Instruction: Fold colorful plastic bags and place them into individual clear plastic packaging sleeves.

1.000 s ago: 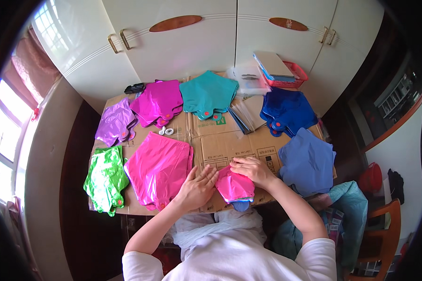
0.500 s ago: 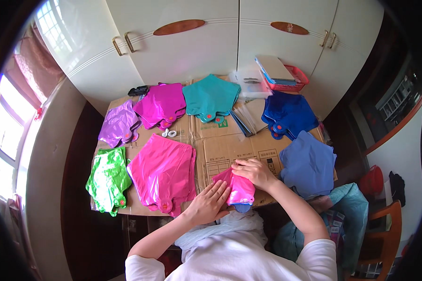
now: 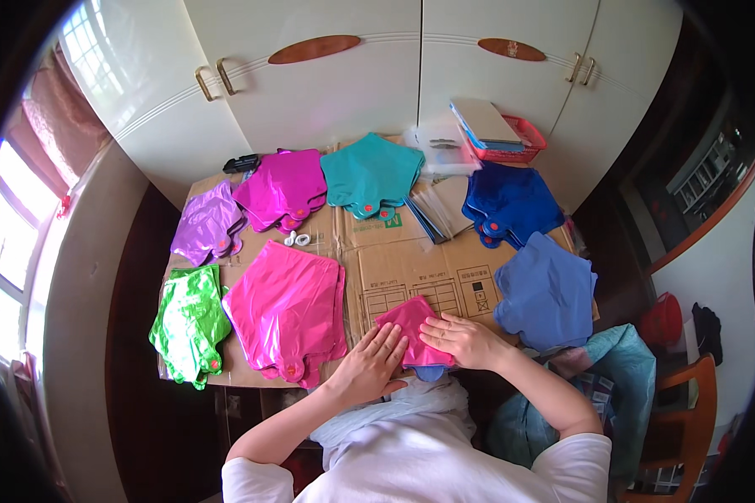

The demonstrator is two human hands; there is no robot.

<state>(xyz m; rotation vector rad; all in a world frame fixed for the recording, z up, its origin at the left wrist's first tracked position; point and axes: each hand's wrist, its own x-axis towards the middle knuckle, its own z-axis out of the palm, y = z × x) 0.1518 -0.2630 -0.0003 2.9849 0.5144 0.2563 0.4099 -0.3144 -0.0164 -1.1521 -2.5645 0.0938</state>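
Note:
A small folded piece of shiny pink film lies at the near edge of the cardboard, with a blue rounded tab showing from under its near end. My left hand rests flat on its left side, fingers stretched out. From the right, my right hand lies flat across it, fingers extended and touching the film. Left of my hands is a stack of larger pink film pieces with rounded tabs at the near end. A stack of periwinkle-blue pieces sits to the right of my right hand.
Further stacks lie around the cardboard: green, lilac, magenta, teal and dark blue. Two small white rings sit mid-left. A red basket stands at the back, before white cabinets.
My right hand has slid nearer and down onto the pink film, its fingers now flat over its right side. The film looks more spread out. My left hand has barely moved.

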